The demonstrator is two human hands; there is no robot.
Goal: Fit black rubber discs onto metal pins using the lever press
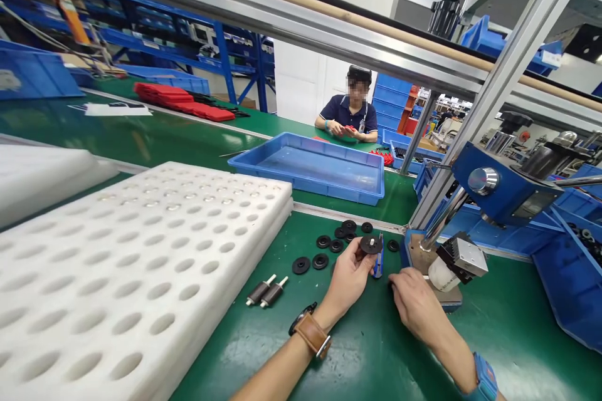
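Note:
My left hand (348, 276) pinches a black round disc with a small white hub (370, 244) between its fingertips, raised a little above the green mat. My right hand (414, 304) rests knuckles-up on the mat just right of it, fingers curled under; what it holds, if anything, is hidden. Several loose black discs (329, 245) lie on the mat beyond my left hand. Two small dark cylinders with white shafts (266, 292) lie to the left of my wrist. A blue-handled tool (379, 258) lies between the hands.
A white foam tray with many round holes (141, 276) fills the left. A blue press (498, 191) on a metal post stands at right. A blue plastic tray (315, 166) sits behind. Across the green bench a person in a dark shirt (350, 114) sits handling red parts.

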